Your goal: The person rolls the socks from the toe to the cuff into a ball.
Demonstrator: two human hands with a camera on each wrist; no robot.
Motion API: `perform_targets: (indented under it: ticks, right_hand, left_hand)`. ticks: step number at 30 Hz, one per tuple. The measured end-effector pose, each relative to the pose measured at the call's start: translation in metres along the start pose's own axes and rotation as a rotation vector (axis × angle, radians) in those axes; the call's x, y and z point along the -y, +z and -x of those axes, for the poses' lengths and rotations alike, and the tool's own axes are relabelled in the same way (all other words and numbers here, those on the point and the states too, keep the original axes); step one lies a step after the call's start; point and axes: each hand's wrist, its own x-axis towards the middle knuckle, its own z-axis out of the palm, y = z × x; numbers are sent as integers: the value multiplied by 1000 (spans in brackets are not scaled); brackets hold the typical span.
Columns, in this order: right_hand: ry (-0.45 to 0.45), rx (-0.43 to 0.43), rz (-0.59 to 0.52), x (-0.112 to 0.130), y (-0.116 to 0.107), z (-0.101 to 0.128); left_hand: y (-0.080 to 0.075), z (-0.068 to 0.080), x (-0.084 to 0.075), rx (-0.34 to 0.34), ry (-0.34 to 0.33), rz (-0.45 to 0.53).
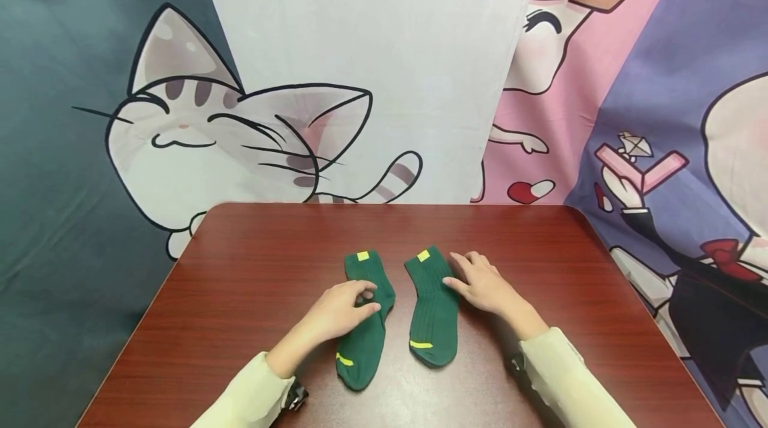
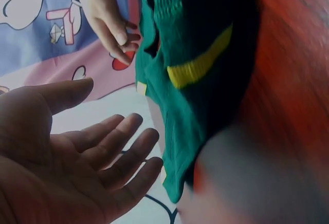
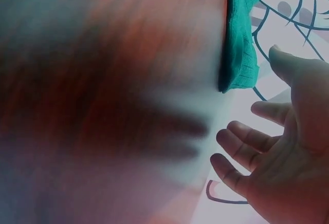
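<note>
Two green ribbed socks with yellow marks lie side by side on the table in the head view. Over the middle of the left sock (image 1: 363, 355) hovers my left hand (image 1: 343, 308), its fingers relaxed and holding nothing. My right hand (image 1: 483, 285) is just beside the upper right edge of the right sock (image 1: 435, 315), fingers loosely spread. In the left wrist view the left hand (image 2: 77, 157) has an empty palm, apart from the green sock fabric (image 2: 177, 116). The right wrist view shows the right hand (image 3: 288, 147) with nothing in it, near a green sock (image 3: 241, 44).
The reddish-brown wooden table (image 1: 270, 235) has rounded far corners. Behind it hangs a cloth backdrop (image 1: 372, 28) with cartoon figures, including a cat. A dark wrist device (image 1: 295, 395) sits at the left sleeve.
</note>
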Motion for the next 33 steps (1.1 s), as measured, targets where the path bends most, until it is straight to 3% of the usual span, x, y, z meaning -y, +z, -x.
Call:
perform_targets:
  ticks: [15, 28, 33]
  right_hand:
    - [-66, 4, -75, -1, 0, -12]
    - [-75, 18, -155, -7, 4, -23]
    - [-69, 27, -165, -6, 4, -28]
  left_hand:
    - [20, -7, -12, 69, 53, 46]
    - [39, -11, -21, 73, 84, 67]
    - [47, -13, -24, 81, 86, 25]
